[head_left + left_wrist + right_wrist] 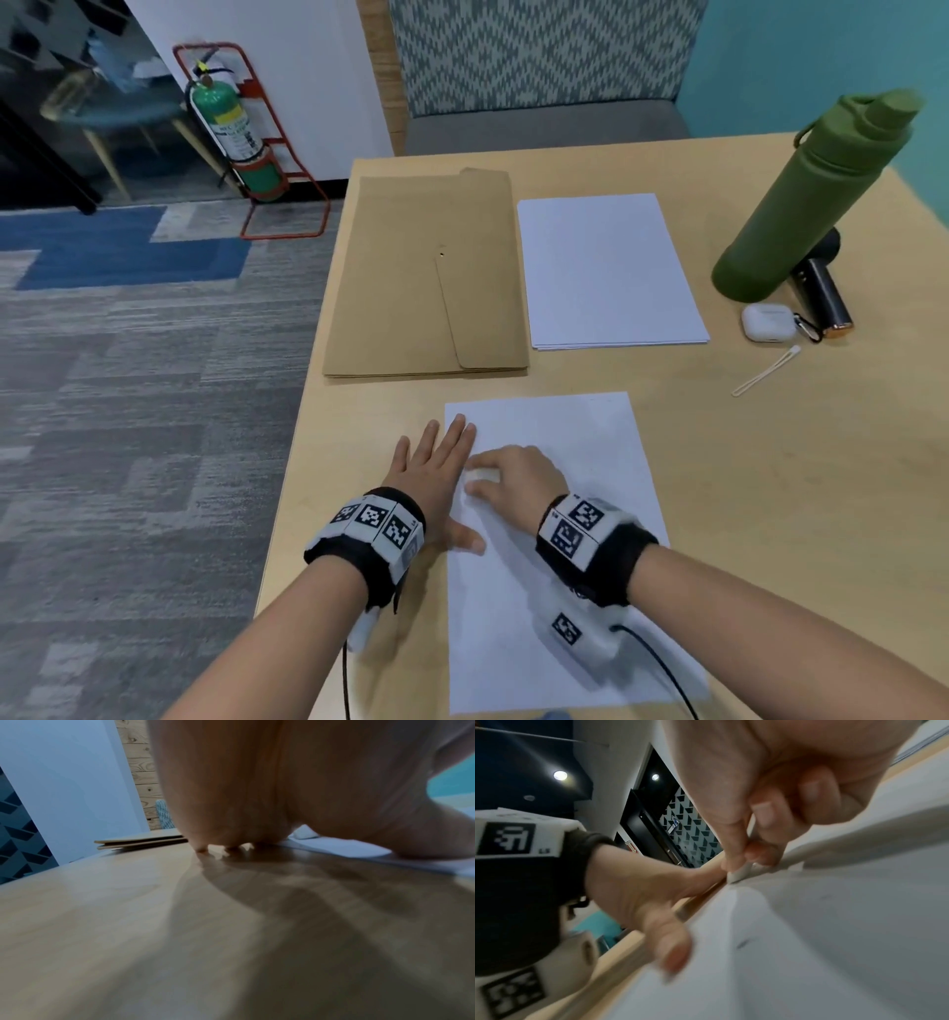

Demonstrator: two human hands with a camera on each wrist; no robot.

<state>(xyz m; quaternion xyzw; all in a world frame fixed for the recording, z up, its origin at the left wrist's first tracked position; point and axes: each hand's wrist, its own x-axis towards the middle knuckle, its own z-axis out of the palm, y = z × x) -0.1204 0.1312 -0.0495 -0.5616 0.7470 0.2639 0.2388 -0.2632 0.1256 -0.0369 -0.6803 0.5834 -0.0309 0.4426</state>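
A single white sheet of paper [580, 452] lies on the wooden table [770, 488] near its front edge. My left hand [436, 473] lies flat with straight fingers across the sheet's left edge, its thumb on the paper. My right hand [508, 478] is beside it. In the right wrist view its thumb and forefinger [744, 858] pinch a lifted, curled bit of the sheet's [834, 923] left edge, next to my left hand [639, 888]. The left wrist view shows my left palm [257, 791] pressed down, with the paper [347, 847] to its right.
A stack of brown envelopes [426, 277] and a pile of white paper [611, 272] lie further back. At the right stand a green bottle [801, 200], a black cylinder [821, 298], a white earbud case [767, 322] and a white loop strap [765, 370]. The table's left edge [303, 411] drops to carpet.
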